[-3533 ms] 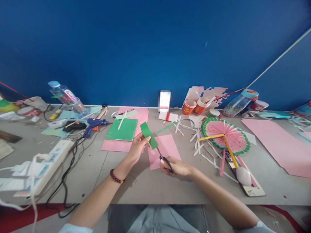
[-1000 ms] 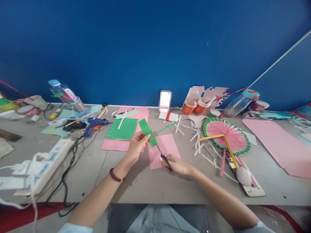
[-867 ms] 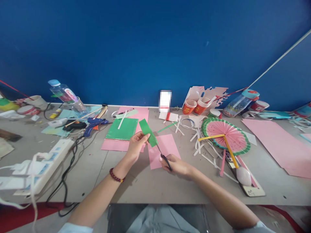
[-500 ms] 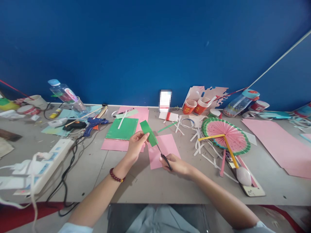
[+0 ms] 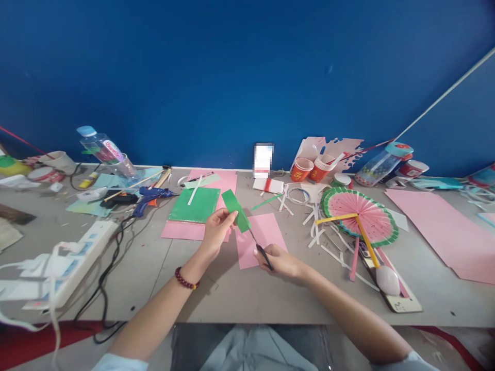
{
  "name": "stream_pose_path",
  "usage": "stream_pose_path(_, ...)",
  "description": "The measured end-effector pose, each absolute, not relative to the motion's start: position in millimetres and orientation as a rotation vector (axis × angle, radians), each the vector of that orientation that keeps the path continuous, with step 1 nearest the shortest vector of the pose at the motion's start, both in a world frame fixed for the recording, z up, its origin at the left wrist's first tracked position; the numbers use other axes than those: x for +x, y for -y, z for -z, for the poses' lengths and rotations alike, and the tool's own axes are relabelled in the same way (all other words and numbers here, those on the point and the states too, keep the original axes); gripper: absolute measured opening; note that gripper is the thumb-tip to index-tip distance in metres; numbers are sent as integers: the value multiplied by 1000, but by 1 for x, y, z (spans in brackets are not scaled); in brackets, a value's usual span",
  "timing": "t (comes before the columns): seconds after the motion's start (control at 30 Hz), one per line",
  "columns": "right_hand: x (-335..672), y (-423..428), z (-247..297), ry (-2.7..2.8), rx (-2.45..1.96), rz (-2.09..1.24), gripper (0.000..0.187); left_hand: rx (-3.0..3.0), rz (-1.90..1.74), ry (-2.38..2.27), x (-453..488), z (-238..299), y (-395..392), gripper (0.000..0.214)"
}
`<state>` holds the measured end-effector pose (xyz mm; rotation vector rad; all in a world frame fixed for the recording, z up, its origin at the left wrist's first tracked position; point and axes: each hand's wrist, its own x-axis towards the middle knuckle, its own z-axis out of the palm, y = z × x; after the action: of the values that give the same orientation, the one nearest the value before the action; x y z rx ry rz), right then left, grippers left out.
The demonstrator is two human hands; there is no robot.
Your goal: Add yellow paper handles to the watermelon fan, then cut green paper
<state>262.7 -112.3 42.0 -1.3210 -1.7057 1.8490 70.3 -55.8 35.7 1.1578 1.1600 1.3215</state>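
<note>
Between thumb and fingers, my left hand (image 5: 219,226) pinches a strip of green paper (image 5: 236,210), tilted above the table. My right hand (image 5: 280,262) is closed around the dark handles of a pair of scissors (image 5: 264,256). The scissor blades meet the lower right end of the green strip; how far they are parted is too small to tell. Beneath the scissors lies a pink paper sheet (image 5: 270,229). To the left, a stack of green paper (image 5: 195,205) in a clear wrapper rests on more pink paper (image 5: 181,231).
On the right sit a watermelon-patterned paper fan (image 5: 371,211) and white paper strips (image 5: 317,226). Red paper cups (image 5: 301,169) stand at the back. A blue glue gun (image 5: 151,198), a leaning bottle (image 5: 106,149) and a power strip (image 5: 83,260) with cables are on the left.
The green strip has shifted very slightly to the left and up at its far end. Both hands keep nearly the same position and grip.
</note>
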Motion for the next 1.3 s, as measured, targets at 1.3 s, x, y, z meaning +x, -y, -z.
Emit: stream_pose_path(1.3,266,111,-24,1656,-1334,-1848,53,1129,-1317,-1161,70,-37,57,30)
